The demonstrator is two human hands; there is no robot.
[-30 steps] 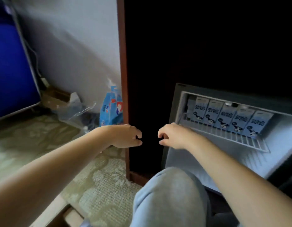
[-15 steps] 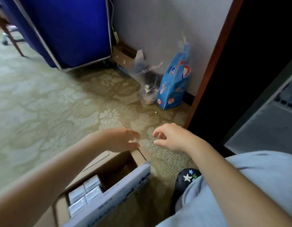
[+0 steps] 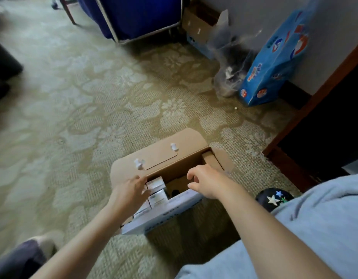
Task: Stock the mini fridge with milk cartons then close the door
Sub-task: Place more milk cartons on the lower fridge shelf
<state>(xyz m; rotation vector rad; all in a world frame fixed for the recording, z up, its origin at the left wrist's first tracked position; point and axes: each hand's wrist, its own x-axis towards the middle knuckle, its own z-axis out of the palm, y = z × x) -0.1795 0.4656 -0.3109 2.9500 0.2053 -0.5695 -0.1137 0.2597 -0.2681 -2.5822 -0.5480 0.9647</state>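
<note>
Milk cartons [image 3: 156, 189] packed upright in the left half of an open cardboard box [image 3: 174, 170] on the carpet; only their pale tops show, somewhat blurred. Right half of the box looks dark and bare as far as can be seen.

Left hand [image 3: 132, 190] over the cartons at the box's left end, fingers pointed down onto the carton tops, loosely spread, nothing gripped that can be seen; contact with the nearest carton likely but blurred.

Right hand [image 3: 206, 183] above the box's right half, over the near wall, fingers curled apart in a wide claw, holding nothing.

Box's far flap [image 3: 164, 152] folded back flat, two small white bits stuck on it. Near wall of the box white with blue print [image 3: 166, 212].

Patterned beige carpet [image 3: 83, 109] all round the box. Beyond the box to the right, a blue printed bag [image 3: 274, 63] leaning at the wall, a clear plastic bag [image 3: 230, 63] beside it. Beyond the box, a second open carton [image 3: 198, 25] and a blue cart with a metal frame [image 3: 138, 15]. Right of the box, a dark wooden cabinet edge [image 3: 315, 101]. Near the box's right corner, a dark slipper with stars [image 3: 274, 198] under a grey-clad knee [image 3: 315, 218].
</note>
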